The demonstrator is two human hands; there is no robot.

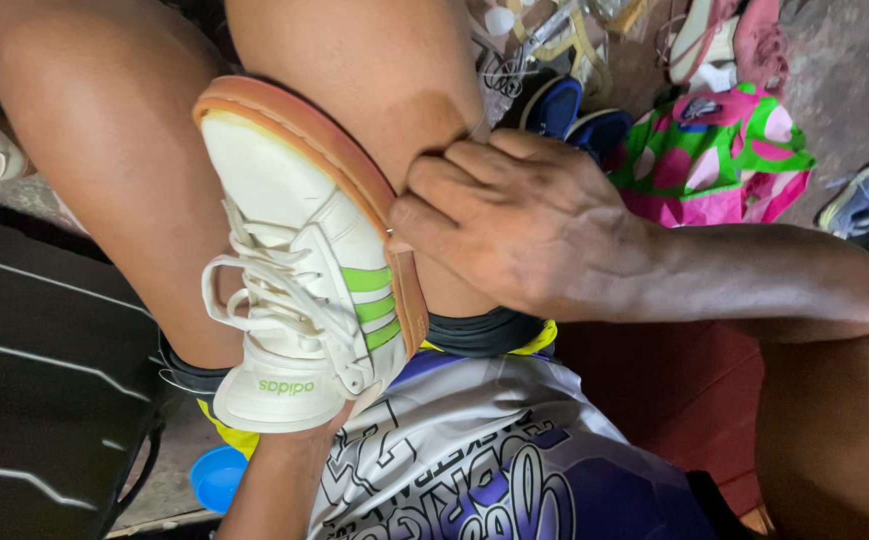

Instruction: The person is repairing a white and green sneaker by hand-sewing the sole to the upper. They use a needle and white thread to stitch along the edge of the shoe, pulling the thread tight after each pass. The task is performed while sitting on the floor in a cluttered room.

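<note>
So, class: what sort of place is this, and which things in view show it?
Probably an informal shoe-repair spot at ground level. The right hand presses the tan rubber sole of a white sneaker with green stripes held between the knees; other worn shoes and a blue plastic bowl lie around.

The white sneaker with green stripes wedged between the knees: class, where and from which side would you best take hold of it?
Probably by the sole edge, from the right. The white sneaker sits toe-up between the knees, its tan sole facing right and exposed, where the right hand presses. The left hand seems to support the heel end from below, mostly hidden.
</note>
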